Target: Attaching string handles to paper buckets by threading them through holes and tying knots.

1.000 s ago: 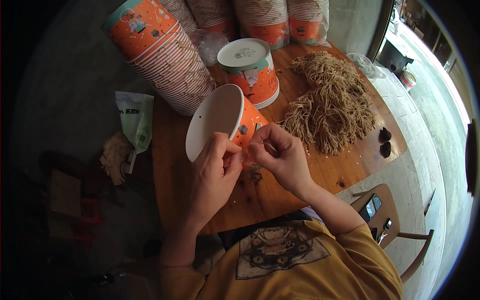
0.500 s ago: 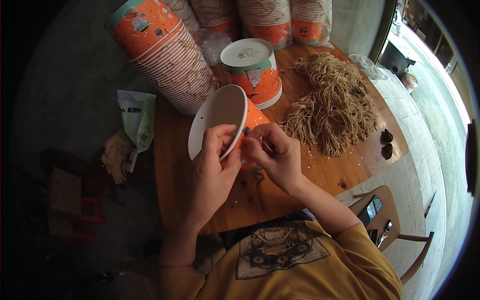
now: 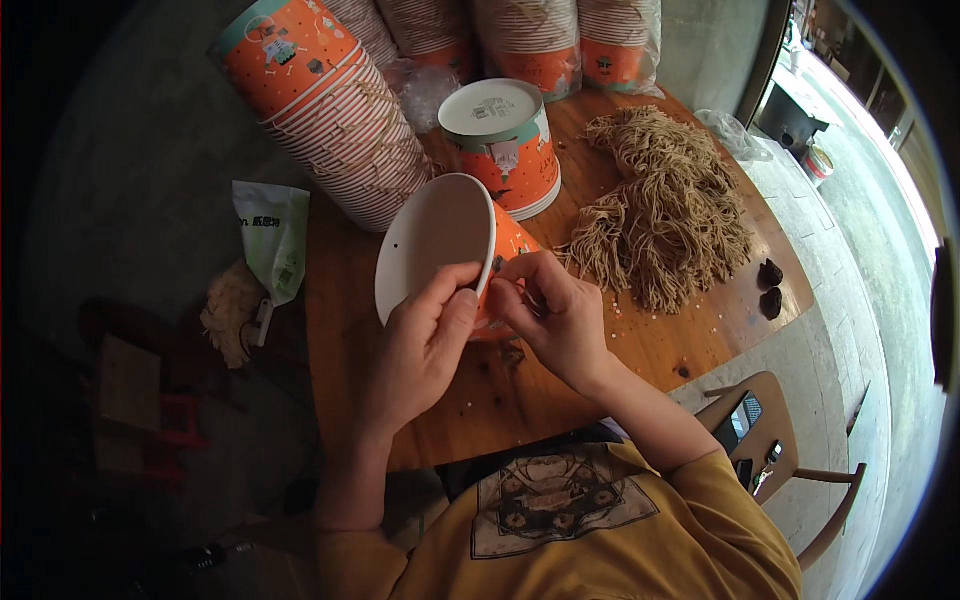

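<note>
A white-lined orange paper bucket (image 3: 432, 232) lies tilted on the table in front of me, its open mouth toward the left. A small dark hole shows in its inner wall. My left hand (image 3: 428, 335) is closed at the near part of the rim, thumb and fingertips close together there. Against the bucket's orange outside, my right hand (image 3: 552, 312) is held in a pinch, fingers curled. Whatever sits between those fingertips is hidden. To the right of the bucket lies a large bundle of tan cords (image 3: 665, 215).
An upside-down orange bucket (image 3: 505, 165) stands behind. At left leans a tall nested stack of buckets (image 3: 345, 130) with cords hanging from it. Bagged bucket stacks (image 3: 525, 45) line the back. Two dark lumps (image 3: 770, 288) lie near the wooden table's (image 3: 640, 360) right edge; a chair (image 3: 765, 420) stands beyond.
My left thumb has drawn back from the bucket's outside toward the rim and my index finger. The right fingers have curled in a little more. The bucket has barely moved.
</note>
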Available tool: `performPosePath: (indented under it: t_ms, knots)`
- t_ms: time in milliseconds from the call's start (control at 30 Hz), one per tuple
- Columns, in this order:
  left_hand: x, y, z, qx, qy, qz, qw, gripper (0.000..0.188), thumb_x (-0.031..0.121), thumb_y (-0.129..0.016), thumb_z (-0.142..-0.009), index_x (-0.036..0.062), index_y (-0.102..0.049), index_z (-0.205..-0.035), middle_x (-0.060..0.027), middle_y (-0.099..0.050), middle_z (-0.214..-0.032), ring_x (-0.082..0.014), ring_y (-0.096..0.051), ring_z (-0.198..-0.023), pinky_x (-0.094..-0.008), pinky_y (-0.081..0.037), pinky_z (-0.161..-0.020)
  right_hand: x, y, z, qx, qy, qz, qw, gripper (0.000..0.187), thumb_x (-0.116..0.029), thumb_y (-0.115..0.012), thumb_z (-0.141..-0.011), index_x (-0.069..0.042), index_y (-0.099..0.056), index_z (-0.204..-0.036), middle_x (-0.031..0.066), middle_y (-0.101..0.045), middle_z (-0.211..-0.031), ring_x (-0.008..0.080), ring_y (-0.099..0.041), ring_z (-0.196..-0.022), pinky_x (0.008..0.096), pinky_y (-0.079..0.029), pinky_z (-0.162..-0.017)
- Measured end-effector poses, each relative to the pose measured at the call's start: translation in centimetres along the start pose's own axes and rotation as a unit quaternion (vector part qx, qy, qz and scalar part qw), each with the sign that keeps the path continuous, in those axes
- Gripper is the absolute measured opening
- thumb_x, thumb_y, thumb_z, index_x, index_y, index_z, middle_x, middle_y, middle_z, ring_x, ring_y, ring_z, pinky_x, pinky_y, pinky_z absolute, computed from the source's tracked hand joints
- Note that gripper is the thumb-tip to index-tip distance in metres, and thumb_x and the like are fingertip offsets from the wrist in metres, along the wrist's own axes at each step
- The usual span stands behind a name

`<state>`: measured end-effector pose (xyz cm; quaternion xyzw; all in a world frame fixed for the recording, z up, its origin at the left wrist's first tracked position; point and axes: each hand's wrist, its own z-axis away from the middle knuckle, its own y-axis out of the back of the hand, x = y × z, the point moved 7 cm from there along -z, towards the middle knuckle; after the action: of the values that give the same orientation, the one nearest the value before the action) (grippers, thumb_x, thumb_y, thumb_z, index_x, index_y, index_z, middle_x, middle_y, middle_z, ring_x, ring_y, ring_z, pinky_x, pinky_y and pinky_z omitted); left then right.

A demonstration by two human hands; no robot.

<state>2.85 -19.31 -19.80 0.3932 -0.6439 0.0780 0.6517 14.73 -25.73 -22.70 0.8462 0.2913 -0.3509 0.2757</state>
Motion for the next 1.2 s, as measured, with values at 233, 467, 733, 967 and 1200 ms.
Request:
performPosePath:
  t_ms: [233,467,733,967,1200]
  knots:
    - [-2.1,-2.5,-2.2,-0.091,0.064,0.13,0.985,0.011,0.01,-0.048,-0.098,0.0009,-0.054,-0.097,-0.0009,-0.06,-0.085,-0.0047,-0.054,-0.078,-0.0225,-0.047,-0.071,0.9,2.1,1.7,-0.035,-0.055,0.041,0.997,0.014,-0.015,-0.067,-0.085,-0.008,-0.056,-0.09,0.0059,-0.056,-0.059,0.018,-0.056,-0.048,0.0306,-0.045,-0.047]
    - [-0.4,-4.7,-3.7,-0.076,-0.069,-0.123,0.987,0.009,0.008,-0.052,-0.092,0.0005,-0.048,-0.092,-0.0145,-0.058,-0.081,-0.0305,-0.061,-0.075,-0.0387,-0.048,-0.067,3.5,4.0,2.7,-0.055,-0.207,-0.057,0.975,0.016,-0.018,-0.065,-0.087,-0.004,-0.057,-0.091,0.0035,-0.053,-0.058,0.0112,-0.051,-0.047,0.0278,-0.041,-0.046]
    - [-0.8,-3.1,-4.9,-0.054,-0.063,-0.004,0.997,0.011,0.012,-0.041,-0.1,0.0029,-0.046,-0.096,-0.0051,-0.058,-0.087,-0.0106,-0.055,-0.077,-0.0286,-0.047,-0.069,2.6,6.8,2.3,-0.305,-0.148,0.007,0.941,0.02,-0.022,-0.063,-0.091,-0.002,-0.062,-0.091,0.0003,-0.056,-0.068,0.0081,-0.051,-0.064,0.0241,-0.042,-0.059]
    - [-1.4,-5.6,-6.7,-0.109,0.008,0.144,0.984,0.009,0.014,-0.044,-0.1,0.0062,-0.048,-0.098,0.002,-0.05,-0.072,-0.0043,-0.047,-0.065,-0.0206,-0.041,-0.061,-0.2,8.2,-1.9,-0.35,-0.112,-0.006,0.93,0.019,-0.022,-0.063,-0.09,-0.003,-0.063,-0.09,0.0059,-0.06,-0.067,0.0124,-0.054,-0.061,0.0278,-0.045,-0.06]
    - [-1.1,-6.5,-6.4,-0.098,0.088,0.19,0.973,0.012,0.016,-0.05,-0.099,0.0046,-0.053,-0.097,0.0018,-0.051,-0.074,-0.0043,-0.046,-0.063,-0.0208,-0.041,-0.06,0.1,6.5,-6.2,-0.318,-0.03,-0.018,0.948,0.013,-0.013,-0.064,-0.089,-0.002,-0.06,-0.093,-0.0007,-0.06,-0.08,0.0044,-0.055,-0.072,0.0218,-0.045,-0.064]
